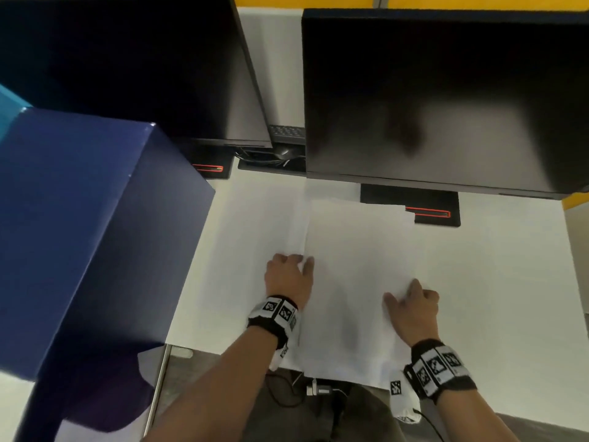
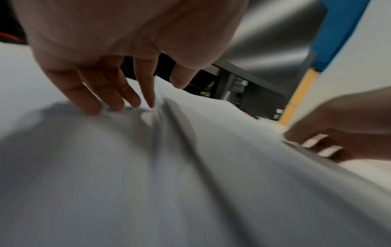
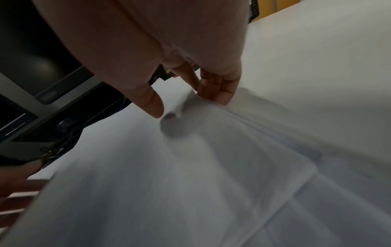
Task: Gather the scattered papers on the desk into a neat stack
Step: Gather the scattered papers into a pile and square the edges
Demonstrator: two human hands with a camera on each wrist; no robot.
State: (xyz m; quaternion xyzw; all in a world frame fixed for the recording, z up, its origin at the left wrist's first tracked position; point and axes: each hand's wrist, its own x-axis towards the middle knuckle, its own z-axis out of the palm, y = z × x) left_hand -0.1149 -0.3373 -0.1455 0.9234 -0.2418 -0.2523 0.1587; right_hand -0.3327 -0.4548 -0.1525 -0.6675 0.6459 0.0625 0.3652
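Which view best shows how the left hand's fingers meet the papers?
The left wrist view: the left hand's fingertips press on the papers beside a raised fold. The head view shows only the hand's back; the right wrist view only a blurred edge.

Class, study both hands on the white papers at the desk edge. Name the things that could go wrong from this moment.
1. The papers overhang the desk's near edge; a push toward the person might slide sheets off.
2. The left hand buckles a raised ridge in the sheets; pressing on could crease them.
3. The right hand bunches its side too, and the papers' far corner lies on the monitor base, so they could snag.
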